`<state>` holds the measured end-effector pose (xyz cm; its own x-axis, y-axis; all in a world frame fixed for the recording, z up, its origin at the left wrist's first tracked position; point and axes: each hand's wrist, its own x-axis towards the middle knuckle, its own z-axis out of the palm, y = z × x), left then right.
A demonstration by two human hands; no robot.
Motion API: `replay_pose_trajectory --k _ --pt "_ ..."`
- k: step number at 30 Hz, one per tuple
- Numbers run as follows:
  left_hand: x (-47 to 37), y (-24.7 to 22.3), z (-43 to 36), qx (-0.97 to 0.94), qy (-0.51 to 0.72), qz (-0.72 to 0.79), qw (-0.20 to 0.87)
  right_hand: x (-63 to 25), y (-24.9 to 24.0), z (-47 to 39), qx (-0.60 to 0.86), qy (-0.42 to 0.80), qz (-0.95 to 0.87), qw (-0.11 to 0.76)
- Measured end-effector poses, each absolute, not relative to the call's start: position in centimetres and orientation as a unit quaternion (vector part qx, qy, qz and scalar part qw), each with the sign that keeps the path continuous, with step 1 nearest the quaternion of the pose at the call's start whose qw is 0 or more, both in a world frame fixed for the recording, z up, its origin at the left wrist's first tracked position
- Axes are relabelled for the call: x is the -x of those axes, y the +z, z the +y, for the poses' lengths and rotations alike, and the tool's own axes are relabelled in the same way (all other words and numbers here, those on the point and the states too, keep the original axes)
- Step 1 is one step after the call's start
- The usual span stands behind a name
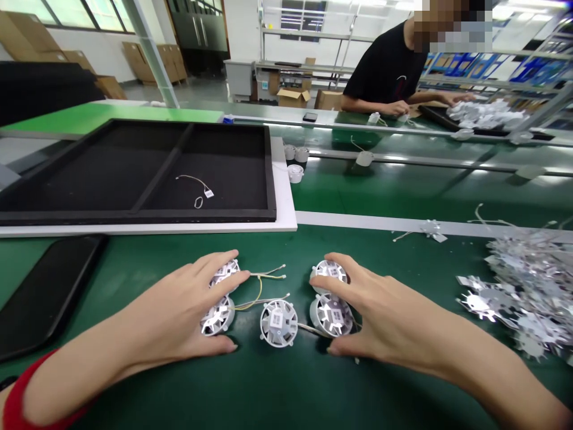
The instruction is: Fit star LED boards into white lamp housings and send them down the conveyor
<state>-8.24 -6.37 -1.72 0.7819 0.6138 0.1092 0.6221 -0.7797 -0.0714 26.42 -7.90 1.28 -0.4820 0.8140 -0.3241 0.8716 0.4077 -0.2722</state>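
Note:
On the green tabletop, my left hand curls around two round white parts with silvery star-shaped plates, an upper one and a lower one. Thin white and yellow wires run from them to the right. My right hand is wrapped around a similar pair, an upper part and a lower part, thumb at the lower one's near side. Between the hands, a fifth round part lies untouched, its label facing up.
A black divided tray holds a small wired piece. A black phone-like object lies left, and a pile of silvery plates right. Across the conveyor, a person handles white parts.

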Motion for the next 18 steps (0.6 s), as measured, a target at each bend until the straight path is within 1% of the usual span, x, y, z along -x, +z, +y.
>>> replay_pose_trajectory --k 3,7,12,14,18 --pt "7.6 -2.0 -7.2 0.936 -0.059 -0.34 0.068 -27.5 1.0 -8.2 -0.508 -0.206 0.833 0.069" --pt "7.1 -3.7 -8.0 0.918 -0.085 -0.381 0.066 -27.9 1.0 -8.2 -0.5 -0.209 0.838 0.068" --pt "5.4 -5.3 -8.4 0.907 -0.104 -0.408 0.008 -26.1 1.0 -8.3 -0.462 -0.231 0.855 0.056" --pt "4.7 -5.1 -8.4 0.913 -0.104 -0.395 -0.01 -25.4 1.0 -8.3 -0.451 -0.245 0.856 0.053" --pt "3.9 -4.1 -8.1 0.926 -0.066 -0.369 -0.053 -24.8 1.1 -8.0 -0.451 -0.272 0.848 0.055"
